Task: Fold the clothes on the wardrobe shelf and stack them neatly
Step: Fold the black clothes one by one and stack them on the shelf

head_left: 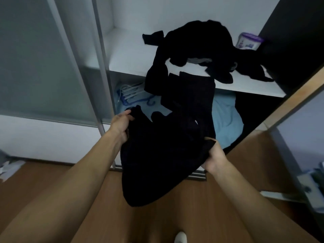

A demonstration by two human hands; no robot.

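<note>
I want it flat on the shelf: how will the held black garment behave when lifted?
Probably floppy: the garment sags between the left hand and right hand. Likely light, since pinched edges carry it. Its top seems to reach the shelf, so it may drag the pile.

Single wide-angle view from head height, facing forward and steeply down, close in front of the flat white wardrobe shelf (133,55). Shelf in upper centre of frame; brown wood-grain floor (157,221) below the shelf, along the lower edge; wardrobe uprights converging downward.
</note>
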